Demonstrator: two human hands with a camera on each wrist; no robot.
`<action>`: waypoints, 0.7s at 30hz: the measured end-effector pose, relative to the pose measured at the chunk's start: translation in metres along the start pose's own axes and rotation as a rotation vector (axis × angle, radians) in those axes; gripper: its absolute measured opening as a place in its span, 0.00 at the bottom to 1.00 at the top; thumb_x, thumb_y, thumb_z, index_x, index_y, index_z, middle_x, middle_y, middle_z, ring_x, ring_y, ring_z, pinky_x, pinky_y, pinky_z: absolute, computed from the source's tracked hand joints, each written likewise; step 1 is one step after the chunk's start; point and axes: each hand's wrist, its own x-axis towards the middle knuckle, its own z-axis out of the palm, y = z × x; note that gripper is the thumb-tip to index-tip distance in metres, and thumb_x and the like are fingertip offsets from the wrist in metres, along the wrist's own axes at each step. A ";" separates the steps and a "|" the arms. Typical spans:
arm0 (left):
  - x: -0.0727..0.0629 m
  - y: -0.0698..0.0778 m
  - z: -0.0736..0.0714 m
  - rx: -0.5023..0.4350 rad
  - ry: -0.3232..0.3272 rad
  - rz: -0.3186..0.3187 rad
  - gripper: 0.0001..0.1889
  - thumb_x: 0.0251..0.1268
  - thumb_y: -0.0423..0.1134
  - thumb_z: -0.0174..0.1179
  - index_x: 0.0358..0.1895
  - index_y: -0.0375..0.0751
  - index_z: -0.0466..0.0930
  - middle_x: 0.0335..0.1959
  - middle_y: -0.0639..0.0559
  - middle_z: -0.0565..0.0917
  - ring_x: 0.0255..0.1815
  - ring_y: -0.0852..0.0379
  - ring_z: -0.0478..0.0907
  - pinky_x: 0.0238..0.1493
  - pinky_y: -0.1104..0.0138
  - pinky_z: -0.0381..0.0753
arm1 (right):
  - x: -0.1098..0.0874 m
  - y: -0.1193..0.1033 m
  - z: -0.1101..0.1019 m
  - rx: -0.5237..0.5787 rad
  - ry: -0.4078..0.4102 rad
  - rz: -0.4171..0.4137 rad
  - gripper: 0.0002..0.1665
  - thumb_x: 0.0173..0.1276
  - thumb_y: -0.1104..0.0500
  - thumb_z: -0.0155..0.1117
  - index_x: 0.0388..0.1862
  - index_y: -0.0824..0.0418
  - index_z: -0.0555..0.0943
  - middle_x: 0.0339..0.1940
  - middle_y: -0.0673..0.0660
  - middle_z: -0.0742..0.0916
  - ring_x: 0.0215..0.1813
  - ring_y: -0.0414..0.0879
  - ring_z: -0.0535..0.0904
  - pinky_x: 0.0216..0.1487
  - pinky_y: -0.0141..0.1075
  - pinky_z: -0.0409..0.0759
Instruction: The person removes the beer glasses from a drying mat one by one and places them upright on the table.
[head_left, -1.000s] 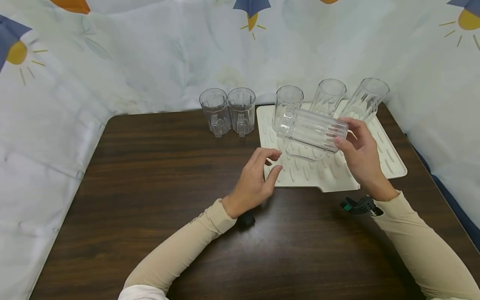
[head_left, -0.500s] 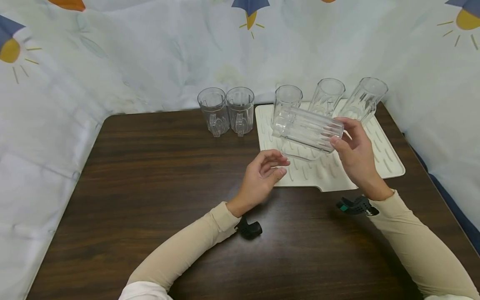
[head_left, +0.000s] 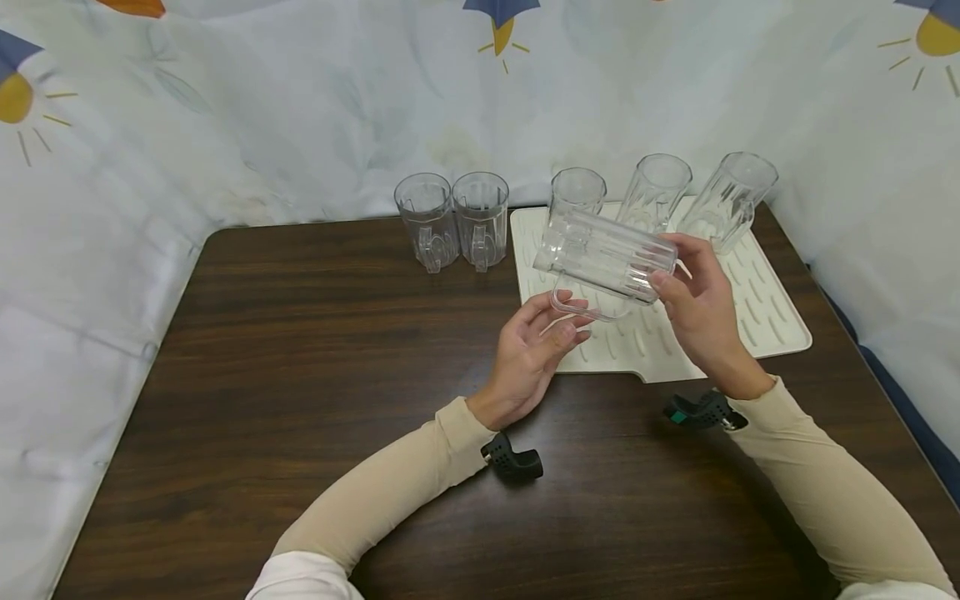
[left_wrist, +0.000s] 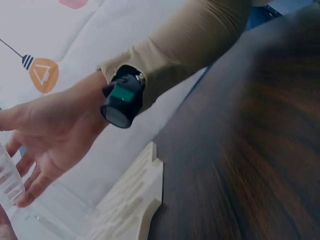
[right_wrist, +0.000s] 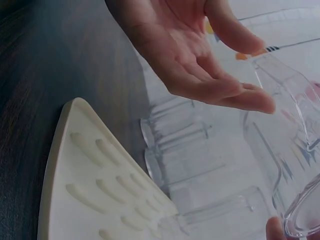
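- Right hand (head_left: 701,312) pinches the right end of a mug (head_left: 611,257) between thumb and fingers; the left hand (head_left: 534,358), fingers loosely extended, is by the handle (head_left: 592,314), contact unclear.
- Leftmost, two clear mugs (head_left: 429,229) stand side by side on the brown table (head_left: 300,350), handles facing the person.
- Mid-way, the held mug lies sideways above a tray (head_left: 772,308), long axis running left to right, left end angled toward the back cloth (head_left: 315,108), handle toward the person.
- It is clear and glossy, with lengthwise ribs.
- Rightmost, three clear mugs (head_left: 652,192) stand along the back of the white, ridged tray.
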 end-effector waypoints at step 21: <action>0.012 -0.001 0.019 -0.171 0.031 0.030 0.15 0.66 0.41 0.66 0.53 0.48 0.76 0.53 0.58 0.84 0.61 0.60 0.85 0.66 0.71 0.82 | -0.002 0.009 0.007 0.073 0.007 0.016 0.24 0.74 0.71 0.53 0.65 0.55 0.72 0.60 0.54 0.76 0.61 0.43 0.77 0.57 0.27 0.85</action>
